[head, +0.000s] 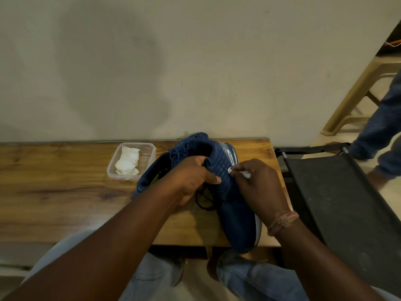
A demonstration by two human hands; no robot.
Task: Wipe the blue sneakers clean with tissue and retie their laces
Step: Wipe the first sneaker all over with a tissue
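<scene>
Item: blue sneaker (pixel 236 211), right end of bench (pixel 65 192), mid-wipe.
My left hand (pixel 193 179) clamps its collar to steady it; my right hand (pixel 258 183) pinches tissue (pixel 230 169) against the side. Spare tissue waits in the tub (pixel 152 148), far left.

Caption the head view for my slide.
Left hand grips a blue knit sneaker on the wooden table while right hand wipes it with white tissue.

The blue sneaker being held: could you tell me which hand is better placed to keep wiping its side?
The right hand: its fingers already pinch a tissue against the sneaker. The left hand grips the collar, steadying it.
</scene>
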